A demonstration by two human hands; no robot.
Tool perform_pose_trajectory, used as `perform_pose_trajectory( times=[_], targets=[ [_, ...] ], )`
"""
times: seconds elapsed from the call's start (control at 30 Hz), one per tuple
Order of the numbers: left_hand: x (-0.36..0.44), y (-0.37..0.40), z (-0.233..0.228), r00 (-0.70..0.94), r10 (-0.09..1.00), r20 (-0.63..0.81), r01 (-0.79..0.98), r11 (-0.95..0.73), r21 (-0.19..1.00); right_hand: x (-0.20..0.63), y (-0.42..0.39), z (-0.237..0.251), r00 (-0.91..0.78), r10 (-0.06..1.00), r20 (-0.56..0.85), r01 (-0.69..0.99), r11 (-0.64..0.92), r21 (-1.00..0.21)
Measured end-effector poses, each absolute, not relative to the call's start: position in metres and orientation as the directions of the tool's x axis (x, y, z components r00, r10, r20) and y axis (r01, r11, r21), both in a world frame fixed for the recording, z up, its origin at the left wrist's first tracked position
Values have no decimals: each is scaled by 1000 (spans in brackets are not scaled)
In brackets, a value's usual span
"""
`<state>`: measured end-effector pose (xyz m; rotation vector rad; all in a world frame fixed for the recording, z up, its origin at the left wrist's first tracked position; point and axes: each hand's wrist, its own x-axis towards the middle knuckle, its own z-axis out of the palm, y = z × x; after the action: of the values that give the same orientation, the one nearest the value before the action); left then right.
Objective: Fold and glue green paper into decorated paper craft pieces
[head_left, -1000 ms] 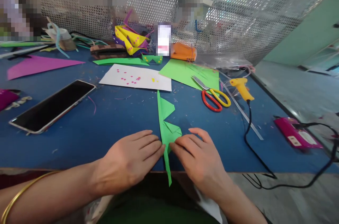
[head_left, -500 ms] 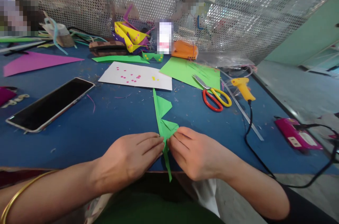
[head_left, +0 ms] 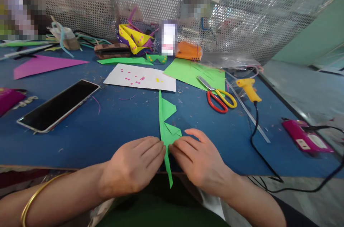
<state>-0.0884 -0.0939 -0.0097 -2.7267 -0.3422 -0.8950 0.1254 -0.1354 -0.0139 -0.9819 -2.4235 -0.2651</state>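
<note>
Head view: the left hand (head_left: 135, 164) and the right hand (head_left: 202, 164) meet near the bottom centre of the frame over a folded green paper (head_left: 164, 116) with pointed, tooth-like flaps along its right side. The left hand has its fingers pressed together, pinching the long left edge with the fingertips; its thumb is hidden. The right hand pinches the right side just below the lower flap, its index finger raised and bent away from the others. The fingertips of both hands lie close together across the strip. The paper runs roughly upright through the centre of the frame, its narrow tail hanging past the front edge of the blue table (head_left: 129, 119); its top end reaches the lower edge of a white sheet (head_left: 115, 78) scattered with small pink and yellow pieces, though whether the two touch I cannot tell. A gold bangle (head_left: 28, 198) circles the left wrist at lower left.

Right of centre, scissors (head_left: 214, 90) with one red and one yellow handle lie partly on a light green sheet (head_left: 182, 71). Farther right are a yellow glue gun (head_left: 249, 89) with a black cord and a pink power strip (head_left: 306, 137). At left lies a phone with a dark screen (head_left: 59, 107), below a magenta sheet (head_left: 45, 66). At upper centre, a dotted yellow paper shape (head_left: 138, 39) sits beside a brown pouch (head_left: 111, 51)
</note>
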Motion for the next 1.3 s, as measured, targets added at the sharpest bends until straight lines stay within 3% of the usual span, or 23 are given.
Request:
perform_pose_trajectory(
  times=[0.17, 0.57, 0.67, 0.9, 1.1, 1.3],
  targets=[
    [-86, -91, -14, 774, 267, 574, 321, -947, 8, 125, -136, -16, -487, 721, 492, 758, 629, -171],
    [-88, -93, -7, 702, 527, 480, 386, -847, 365, 130, -131, -14, -376, 814, 443, 743, 550, -381],
    [-89, -92, -8, 675, 571, 466, 406, -816, 412, 129, -130, -13, -386, 813, 435, 747, 553, -370],
    [-90, -90, -8, 627, 620, 471, 408, -777, 479, 123, -136, -17, -505, 734, 454, 772, 619, -143],
    [-92, -91, -10, 637, 622, 455, 422, -776, 469, 117, -133, -16, -398, 812, 427, 796, 537, -278],
    [-89, -83, -8, 617, 687, 385, 451, -709, 543, 108, -132, -17, -257, 903, 343, 861, 375, -343]
  ],
)
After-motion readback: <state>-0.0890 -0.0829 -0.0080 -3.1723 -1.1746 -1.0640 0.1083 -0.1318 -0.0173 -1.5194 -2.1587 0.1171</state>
